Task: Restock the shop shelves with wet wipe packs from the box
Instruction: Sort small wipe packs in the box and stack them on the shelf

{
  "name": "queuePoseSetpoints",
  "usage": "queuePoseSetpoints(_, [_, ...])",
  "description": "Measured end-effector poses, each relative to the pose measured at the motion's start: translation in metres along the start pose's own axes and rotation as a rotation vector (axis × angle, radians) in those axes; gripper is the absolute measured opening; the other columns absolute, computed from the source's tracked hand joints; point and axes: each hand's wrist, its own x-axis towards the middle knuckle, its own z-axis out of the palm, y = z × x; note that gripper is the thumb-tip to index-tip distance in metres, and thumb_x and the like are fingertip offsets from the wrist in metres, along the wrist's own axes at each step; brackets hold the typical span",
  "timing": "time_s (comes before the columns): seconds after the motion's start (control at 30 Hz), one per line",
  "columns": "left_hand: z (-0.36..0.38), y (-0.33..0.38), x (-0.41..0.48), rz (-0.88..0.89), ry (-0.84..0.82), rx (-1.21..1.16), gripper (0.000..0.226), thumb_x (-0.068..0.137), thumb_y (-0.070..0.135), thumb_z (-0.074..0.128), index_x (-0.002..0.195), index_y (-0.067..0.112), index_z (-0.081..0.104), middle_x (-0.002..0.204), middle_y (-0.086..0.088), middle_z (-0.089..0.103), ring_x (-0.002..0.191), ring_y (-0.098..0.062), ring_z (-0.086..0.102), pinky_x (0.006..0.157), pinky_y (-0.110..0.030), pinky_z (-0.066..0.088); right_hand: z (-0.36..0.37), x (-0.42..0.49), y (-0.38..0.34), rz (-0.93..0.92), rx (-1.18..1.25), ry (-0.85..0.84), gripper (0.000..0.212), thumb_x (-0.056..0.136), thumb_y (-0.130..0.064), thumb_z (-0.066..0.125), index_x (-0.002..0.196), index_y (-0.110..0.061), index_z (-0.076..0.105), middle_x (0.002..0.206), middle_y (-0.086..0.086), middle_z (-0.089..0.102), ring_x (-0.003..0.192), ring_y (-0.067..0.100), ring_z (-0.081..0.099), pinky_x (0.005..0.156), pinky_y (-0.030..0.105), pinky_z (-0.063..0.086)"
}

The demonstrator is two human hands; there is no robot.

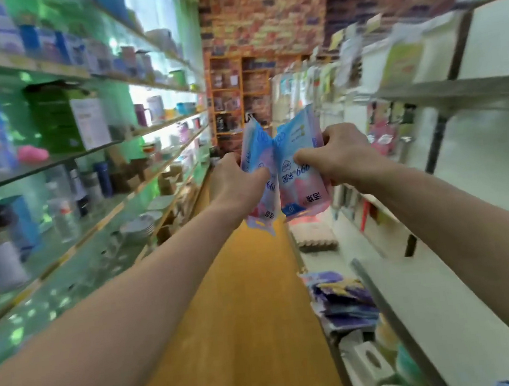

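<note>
Both arms reach out in front of me over the aisle. My left hand (236,180) grips a blue and pink wet wipe pack (256,148) by its side. My right hand (338,156) grips a second pack (298,172) of the same kind, with blue print facing me upside down. The two packs touch each other at chest height between the hands. White shelves (447,282) run along the right. The box is not in view. The picture is blurred by motion.
Glass shelves (53,161) on the left carry bottles, cups, bowls and boxes. A wooden floor (243,305) runs down the narrow aisle to a brick-pattern wall (261,11) and orange shelving. Purple and blue packs (341,297) lie on the low right shelf.
</note>
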Motion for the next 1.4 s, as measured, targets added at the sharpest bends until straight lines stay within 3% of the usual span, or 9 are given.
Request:
queuePoseSetpoints(0.13, [0.059, 0.057, 0.019, 0.137, -0.031, -0.034, 0.018, 0.081, 0.029, 0.063, 0.088, 0.013, 0.059, 0.084, -0.004, 0.062, 0.081, -0.026, 0.061, 0.07, -0.04, 0.051, -0.066, 0.023, 0.028, 0.014, -0.075, 0.133, 0.028, 0.07, -0.028, 0.067, 0.082, -0.003, 0.069, 0.078, 0.015, 0.071, 0.073, 0.032, 0.069, 0.066, 0.048, 0.058])
queuePoseSetpoints(0.37, [0.144, 0.143, 0.046, 0.299, -0.114, -0.124, 0.023, 0.082, 0.03, 0.064, 0.087, 0.011, 0.053, 0.072, 0.003, 0.051, 0.063, -0.016, 0.05, 0.054, -0.028, 0.039, -0.163, 0.048, 0.055, 0.046, -0.196, 0.341, 0.021, 0.075, -0.026, 0.068, 0.074, -0.007, 0.063, 0.081, 0.012, 0.071, 0.075, 0.028, 0.069, 0.073, 0.049, 0.057])
queuePoseSetpoints(0.5, [0.187, 0.182, 0.059, 0.379, -0.182, -0.229, 0.026, 0.079, 0.027, 0.065, 0.092, 0.005, 0.06, 0.083, -0.008, 0.064, 0.079, -0.027, 0.064, 0.064, -0.038, 0.053, -0.205, 0.063, 0.067, 0.101, -0.254, 0.445, 0.019, 0.071, -0.029, 0.069, 0.076, -0.011, 0.064, 0.078, 0.008, 0.07, 0.074, 0.026, 0.069, 0.071, 0.047, 0.058])
queuePoseSetpoints(0.6, [0.217, 0.211, 0.074, 0.449, -0.23, -0.287, 0.022, 0.079, 0.026, 0.065, 0.088, 0.006, 0.061, 0.08, -0.008, 0.065, 0.078, -0.028, 0.065, 0.065, -0.037, 0.055, -0.233, 0.075, 0.071, 0.141, -0.305, 0.532, 0.023, 0.07, -0.03, 0.07, 0.081, -0.011, 0.066, 0.078, 0.006, 0.069, 0.073, 0.024, 0.069, 0.07, 0.042, 0.059])
queuePoseSetpoints(0.7, [0.246, 0.243, 0.09, 0.527, -0.276, -0.344, 0.023, 0.08, 0.031, 0.065, 0.084, 0.009, 0.061, 0.072, -0.003, 0.061, 0.075, -0.025, 0.064, 0.062, -0.035, 0.053, -0.261, 0.087, 0.074, 0.165, -0.33, 0.62, 0.018, 0.071, -0.027, 0.07, 0.08, -0.012, 0.066, 0.079, 0.006, 0.07, 0.071, 0.024, 0.07, 0.068, 0.043, 0.06])
queuePoseSetpoints(0.83, [0.282, 0.278, 0.107, 0.605, -0.372, -0.407, 0.03, 0.082, 0.037, 0.064, 0.093, 0.009, 0.061, 0.082, -0.002, 0.064, 0.076, -0.022, 0.063, 0.061, -0.032, 0.051, -0.289, 0.099, 0.077, 0.215, -0.396, 0.717, 0.018, 0.073, -0.025, 0.068, 0.087, -0.013, 0.069, 0.081, 0.005, 0.071, 0.071, 0.022, 0.071, 0.067, 0.042, 0.061])
queuePoseSetpoints(0.97, [0.315, 0.307, 0.111, 0.67, -0.474, -0.489, 0.022, 0.084, 0.035, 0.064, 0.083, 0.015, 0.054, 0.075, 0.003, 0.056, 0.068, -0.016, 0.057, 0.051, -0.027, 0.039, -0.311, 0.102, 0.081, 0.273, -0.461, 0.813, 0.014, 0.075, -0.023, 0.067, 0.086, -0.015, 0.065, 0.084, 0.005, 0.071, 0.074, 0.023, 0.07, 0.066, 0.039, 0.061])
queuePoseSetpoints(1.2, [0.371, 0.352, 0.093, 0.753, -0.614, -0.517, 0.024, 0.08, 0.032, 0.065, 0.091, 0.012, 0.056, 0.08, -0.001, 0.059, 0.07, -0.02, 0.058, 0.056, -0.028, 0.043, -0.354, 0.101, 0.101, 0.42, -0.545, 0.916, 0.01, 0.077, -0.021, 0.066, 0.083, -0.018, 0.058, 0.083, 0.007, 0.069, 0.072, 0.025, 0.071, 0.067, 0.04, 0.061])
queuePoseSetpoints(1.4, [0.411, 0.381, 0.075, 0.842, -0.654, -0.477, 0.026, 0.081, 0.033, 0.066, 0.092, 0.013, 0.054, 0.081, -0.001, 0.058, 0.071, -0.018, 0.057, 0.056, -0.029, 0.044, -0.391, 0.097, 0.131, 0.534, -0.509, 0.973, 0.027, 0.076, -0.018, 0.068, 0.099, -0.01, 0.057, 0.084, 0.01, 0.068, 0.07, 0.025, 0.071, 0.065, 0.041, 0.061])
